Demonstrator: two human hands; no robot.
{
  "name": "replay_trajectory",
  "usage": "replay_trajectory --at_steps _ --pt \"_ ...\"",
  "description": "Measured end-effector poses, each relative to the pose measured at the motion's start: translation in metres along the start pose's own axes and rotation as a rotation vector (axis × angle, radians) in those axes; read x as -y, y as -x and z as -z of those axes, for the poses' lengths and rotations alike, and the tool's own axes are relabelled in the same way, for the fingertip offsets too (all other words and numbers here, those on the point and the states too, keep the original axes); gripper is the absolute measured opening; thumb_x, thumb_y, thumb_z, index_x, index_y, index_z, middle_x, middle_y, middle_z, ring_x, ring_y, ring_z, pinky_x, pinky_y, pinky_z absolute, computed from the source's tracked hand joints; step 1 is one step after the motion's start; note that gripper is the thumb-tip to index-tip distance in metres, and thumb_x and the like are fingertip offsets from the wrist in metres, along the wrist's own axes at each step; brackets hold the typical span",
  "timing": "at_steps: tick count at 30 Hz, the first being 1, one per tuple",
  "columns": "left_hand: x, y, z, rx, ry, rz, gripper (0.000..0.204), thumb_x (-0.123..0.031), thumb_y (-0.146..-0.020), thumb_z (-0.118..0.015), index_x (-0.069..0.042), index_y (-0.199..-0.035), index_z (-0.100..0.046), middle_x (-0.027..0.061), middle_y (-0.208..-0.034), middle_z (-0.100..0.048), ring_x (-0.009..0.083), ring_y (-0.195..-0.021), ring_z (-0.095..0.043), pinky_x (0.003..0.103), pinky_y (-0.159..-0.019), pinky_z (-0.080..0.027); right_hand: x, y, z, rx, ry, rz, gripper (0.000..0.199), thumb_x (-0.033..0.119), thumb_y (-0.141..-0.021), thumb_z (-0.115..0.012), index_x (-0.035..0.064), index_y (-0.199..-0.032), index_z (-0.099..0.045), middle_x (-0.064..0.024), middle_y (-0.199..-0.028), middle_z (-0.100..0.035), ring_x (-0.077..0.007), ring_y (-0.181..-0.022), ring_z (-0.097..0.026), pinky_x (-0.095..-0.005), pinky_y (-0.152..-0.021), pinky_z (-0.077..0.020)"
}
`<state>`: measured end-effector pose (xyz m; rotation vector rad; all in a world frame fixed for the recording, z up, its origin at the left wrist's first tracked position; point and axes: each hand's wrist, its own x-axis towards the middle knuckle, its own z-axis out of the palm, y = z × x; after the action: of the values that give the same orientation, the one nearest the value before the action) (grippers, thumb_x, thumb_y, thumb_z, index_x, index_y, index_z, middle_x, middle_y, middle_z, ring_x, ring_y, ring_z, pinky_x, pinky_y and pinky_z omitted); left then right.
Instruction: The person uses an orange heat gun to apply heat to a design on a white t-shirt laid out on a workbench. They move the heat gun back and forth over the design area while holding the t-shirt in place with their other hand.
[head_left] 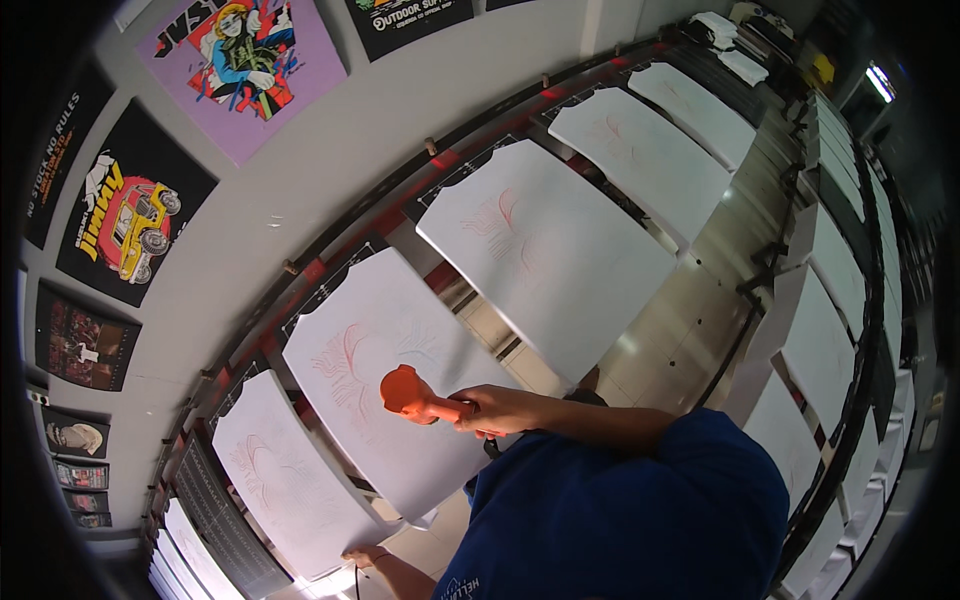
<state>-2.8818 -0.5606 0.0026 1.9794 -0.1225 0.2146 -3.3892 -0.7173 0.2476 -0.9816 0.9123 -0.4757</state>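
My right hand (495, 410) is wrapped around the handle of an orange hair dryer (405, 393). The dryer is held above a white fabric panel (385, 290) that bears faint red and bluish line prints. A dark cord shows by the wrist. Lower down, my left hand (368, 557) has its fingers closed at the near edge of the neighbouring white panel (270, 460), which carries a similar faint red print. Its fingertips are small and partly hidden. A thin dark cable hangs just below that hand.
More white panels (560, 260) lie in a row along a dark rail (440, 155) by the wall. Another row of panels (825, 340) stands across the tiled aisle (690, 300). A dark board (225, 510) sits at the left, and printed sample panels (240, 75) hang on the wall.
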Motion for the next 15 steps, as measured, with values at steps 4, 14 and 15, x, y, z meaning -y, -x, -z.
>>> replay_trajectory --at_steps 4,14,15 --pt "-0.016 0.072 0.011 -0.067 -0.019 -0.095 0.045 -0.041 -0.093 -0.041 0.001 -0.089 -0.055 0.0126 -0.08 -0.059 0.0246 -0.07 -0.055 0.042 -0.061 -0.048 -0.002 0.047 0.098 -0.003 -0.186 -0.012 0.043 0.019 -0.084 -0.067 0.0003 -0.119 -0.05 -0.0044 -0.079 -0.057 -0.011 -0.063 -0.053 -0.0234 -0.049 -0.0408" --pt "0.045 0.415 0.149 0.251 0.02 0.922 0.042 -0.037 -0.094 -0.035 0.0 -0.1 -0.054 0.0129 -0.084 -0.061 0.0264 -0.071 -0.058 0.041 -0.061 -0.049 0.068 0.158 0.351 -0.136 -0.248 0.016 0.045 0.023 -0.085 -0.065 0.0064 -0.122 -0.046 -0.0031 -0.087 -0.059 -0.0097 -0.066 -0.056 -0.0222 -0.043 -0.0397" --pt "0.049 0.44 0.162 0.29 0.018 1.032 0.042 -0.037 -0.094 -0.035 0.0 -0.101 -0.054 0.0129 -0.084 -0.061 0.0266 -0.071 -0.058 0.041 -0.061 -0.049 0.074 0.154 0.372 -0.157 -0.205 0.026 0.041 0.025 -0.084 -0.065 0.0054 -0.117 -0.049 -0.003 -0.084 -0.059 -0.0092 -0.064 -0.056 -0.0222 -0.042 -0.0388"
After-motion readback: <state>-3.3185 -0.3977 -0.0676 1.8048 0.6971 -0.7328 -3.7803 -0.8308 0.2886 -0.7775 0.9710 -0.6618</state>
